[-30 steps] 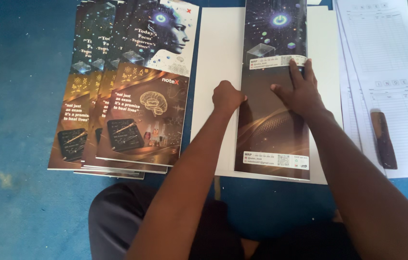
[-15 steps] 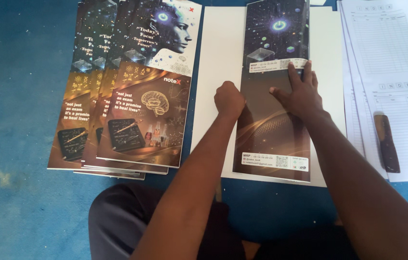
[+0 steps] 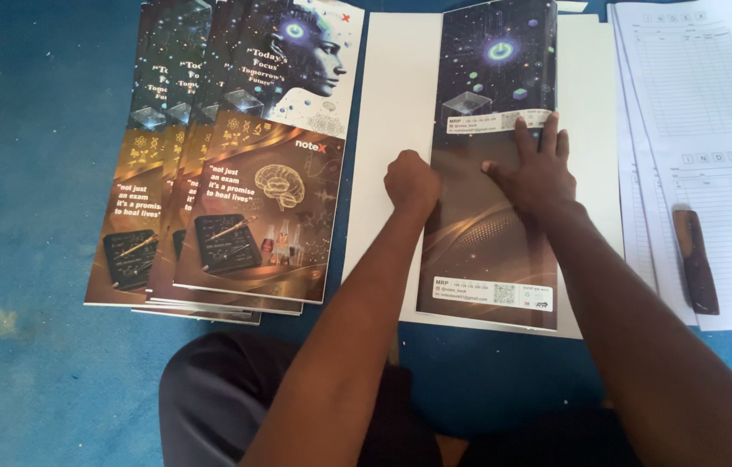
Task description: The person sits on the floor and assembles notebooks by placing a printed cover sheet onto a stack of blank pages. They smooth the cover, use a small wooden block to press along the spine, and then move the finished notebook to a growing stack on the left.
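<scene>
The folded cover sheet (image 3: 491, 164) lies on a white board (image 3: 392, 112) on the blue floor (image 3: 28, 130), its long axis running away from the person, and both hands are on it near its middle. The left hand (image 3: 411, 179) is clenched into a fist and bears down on the sheet's left edge, where the fold runs, so the crease lies directly under the knuckles. The right hand (image 3: 537, 170) lies flat on the dark printed face just beside it, fingers (image 3: 547, 130) spread and released, tips reaching the pale label strip; it grasps nothing. The left hand is the nearer one to the fold. A fanned stack of printed covers (image 3: 236, 164) lies to the left, pale ruled sheets (image 3: 703, 104) with a dark wooden tool (image 3: 696, 259) to the right. Against the earlier frames, the fist sits slightly nearer the person along the fold; the right hand has barely shifted.
</scene>
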